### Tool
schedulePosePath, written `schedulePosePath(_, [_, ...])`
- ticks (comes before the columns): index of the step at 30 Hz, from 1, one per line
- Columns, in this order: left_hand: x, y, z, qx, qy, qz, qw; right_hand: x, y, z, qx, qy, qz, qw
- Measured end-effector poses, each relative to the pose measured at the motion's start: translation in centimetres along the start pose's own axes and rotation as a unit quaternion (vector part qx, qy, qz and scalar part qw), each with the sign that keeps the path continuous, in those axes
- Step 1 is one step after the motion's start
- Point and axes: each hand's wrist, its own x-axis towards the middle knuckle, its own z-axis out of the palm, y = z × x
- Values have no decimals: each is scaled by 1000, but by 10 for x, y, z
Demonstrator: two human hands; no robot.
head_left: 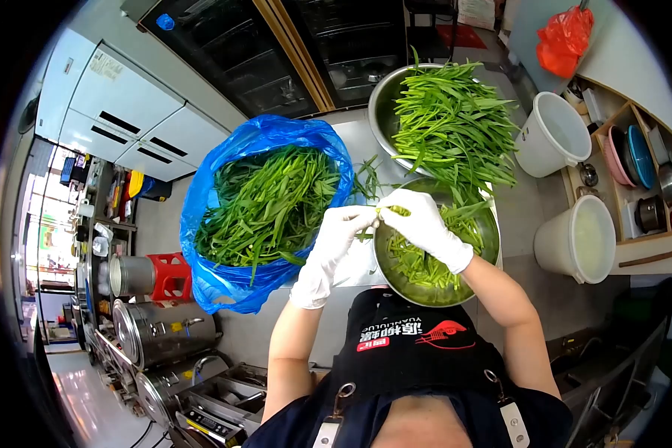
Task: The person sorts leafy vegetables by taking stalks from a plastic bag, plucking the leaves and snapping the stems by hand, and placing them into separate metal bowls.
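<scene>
the work looks well under way, yet a good share seems left: short stem pieces (418, 269) cover much of the near metal bowl (434, 298), and leafy lengths (452, 112) heap above the rim of the far metal bowl (383, 112), while the blue bag (190, 216) on the left is full of uncut-looking greens (269, 201). a few loose leaves (366, 179) lie between on the table (357, 275).

the stem (379, 212) in hand is pale green and slim, mostly hidden by gloved fingers, at the far left edge of the near bowl. the left hand (340, 231) pinches its end; the right hand (422, 224) is closed around it. the bagged greens are darker and tangled, those in the far bowl brighter, drooping over its right and near sides.
</scene>
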Motion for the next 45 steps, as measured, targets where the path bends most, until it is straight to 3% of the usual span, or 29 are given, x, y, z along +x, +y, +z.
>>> schedulePosePath(4, [12,-9,14,-9,6,30,999,-1,-2,-12,180,-11,193,964])
schedulePosePath(7, [8,-8,25,64,-8,79,995,2,4,-40,258,50,258,930])
schedulePosePath(10, [11,-27,28,58,-35,81,994,3,-5,-78,207,109,239,942])
schedulePosePath(12, [13,-40,29,195,-89,46,976,0,-5,-107,168,132,212,954])
schedulePosePath(14, [13,-43,25,346,-127,26,929,-7,2,-131,161,149,183,958])
schedulePosePath(15, [11,-43,22,423,-38,120,897,-11,8,-143,163,150,163,962])
schedulePosePath(17, [15,-32,3,468,100,118,870,-20,20,-155,249,143,159,944])
schedulePosePath(19, [20,-22,-28,605,190,106,766,-28,29,-149,299,156,165,927])
schedulePosePath(21, [29,-33,-73,703,221,86,670,-31,39,-137,297,130,133,937])
schedulePosePath(23, [30,-40,-104,807,263,143,509,-32,46,-121,358,121,131,917])
schedulePosePath(25, [34,-52,-131,830,259,99,485,-29,50,-109,389,120,154,900])
schedulePosePath(27, [38,-60,-161,794,282,113,527,-28,52,-102,398,131,165,893])
schedulePosePath(29, [35,-51,-184,726,295,137,606,-26,51,-102,393,133,173,893])
schedulePosePath(30, [31,-45,-190,643,325,154,677,-26,51,-103,390,133,177,894])
schedulePosePath(33, [15,-9,-194,549,376,161,729,-28,56,-109,389,144,176,893])
schedulePosePath(35, [1,9,-189,435,403,143,793,-30,59,-110,388,148,182,891])
schedulePosePath(37, [-13,18,-178,550,294,75,778,-30,59,-108,393,145,194,887])
schedulePosePath(39, [-15,6,-172,634,217,-58,740,-27,58,-100,370,118,198,900])
schedulePosePath(41, [-19,-2,-171,627,243,39,739,-20,41,-85,356,83,207,908])
schedulePosePath(45, [-25,9,-156,614,282,116,728,2,21,-48,380,-6,254,890])
